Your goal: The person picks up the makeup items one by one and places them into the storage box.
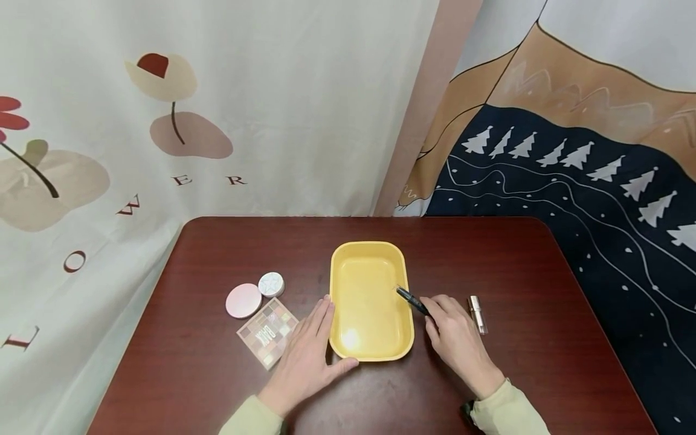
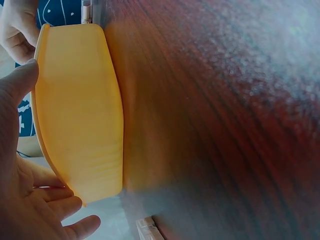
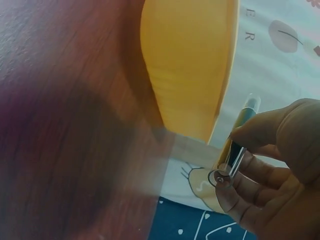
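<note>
Head view: a dark red-brown table fills the lower frame. At centre sits a yellow tray. My left hand, lower centre, touches its rim, fingers straight. My right hand, right of centre, pinches a dark pen-like stick. Left of centre lie a checkered palette, a pink disc and a small white jar; a shiny tube lies right of centre.
</note>
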The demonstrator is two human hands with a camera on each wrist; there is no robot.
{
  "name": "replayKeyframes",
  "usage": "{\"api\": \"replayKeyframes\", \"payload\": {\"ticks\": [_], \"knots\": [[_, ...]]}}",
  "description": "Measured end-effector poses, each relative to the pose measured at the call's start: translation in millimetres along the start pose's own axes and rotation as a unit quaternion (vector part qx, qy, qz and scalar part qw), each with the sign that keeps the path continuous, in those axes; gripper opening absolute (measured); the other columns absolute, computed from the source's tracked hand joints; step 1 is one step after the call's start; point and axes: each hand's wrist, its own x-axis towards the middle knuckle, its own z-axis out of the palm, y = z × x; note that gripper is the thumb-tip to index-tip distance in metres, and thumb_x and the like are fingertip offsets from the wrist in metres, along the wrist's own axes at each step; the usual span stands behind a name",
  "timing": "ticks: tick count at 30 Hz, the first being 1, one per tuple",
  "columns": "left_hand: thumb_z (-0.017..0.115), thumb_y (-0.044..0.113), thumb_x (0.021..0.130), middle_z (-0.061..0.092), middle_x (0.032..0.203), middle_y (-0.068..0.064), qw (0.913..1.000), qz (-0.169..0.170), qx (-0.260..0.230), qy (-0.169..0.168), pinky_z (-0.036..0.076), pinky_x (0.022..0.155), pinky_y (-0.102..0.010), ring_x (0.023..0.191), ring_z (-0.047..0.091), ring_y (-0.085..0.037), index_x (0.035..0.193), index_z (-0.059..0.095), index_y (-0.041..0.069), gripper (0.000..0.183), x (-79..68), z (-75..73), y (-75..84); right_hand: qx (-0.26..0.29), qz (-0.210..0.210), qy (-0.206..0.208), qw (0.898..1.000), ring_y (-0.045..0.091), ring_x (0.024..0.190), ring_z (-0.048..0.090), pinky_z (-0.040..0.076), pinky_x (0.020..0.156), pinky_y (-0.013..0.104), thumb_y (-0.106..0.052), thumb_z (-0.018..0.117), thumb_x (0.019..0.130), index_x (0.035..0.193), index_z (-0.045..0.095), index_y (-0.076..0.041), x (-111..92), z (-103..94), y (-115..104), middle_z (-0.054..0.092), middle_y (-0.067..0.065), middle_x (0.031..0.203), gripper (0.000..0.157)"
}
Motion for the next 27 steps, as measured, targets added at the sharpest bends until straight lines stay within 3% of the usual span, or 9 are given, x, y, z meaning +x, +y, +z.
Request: {"api": "replayKeyframes", "payload": {"ticks": [17,27], "knots": [[0.062,0.077,0.085,0.029,0.168,-0.014,1.0,0.001,-0.002,-0.007,0.039,0.115,-0.057,0.152,0.035,-0.031,0.16,0.032,0.001,0.111,1.6,-0.9,-0.2,0.012,-0.054,-0.005,0.998,0.022,0.086,0.062,0.052,0.075,0.041,0.007,0.079,0.077,0.108,0.076,-0.001,6.2,2.9,-15.2,0.068,0.004,0.098,0.032],[0.065,0.077,0.084,0.031,0.168,-0.012,1.0,-0.006,-0.008,-0.002,0.039,0.114,-0.058,0.15,0.038,-0.032,0.16,0.034,0.002,0.111,0.4,0.4,0.0,0.019,-0.07,-0.046,0.996,0.016,0.086,0.058,0.047,0.07,0.033,0.005,0.079,0.08,0.105,0.077,-0.007,9.1,3.0,-23.9,0.069,-0.001,0.1,0.027]]}}
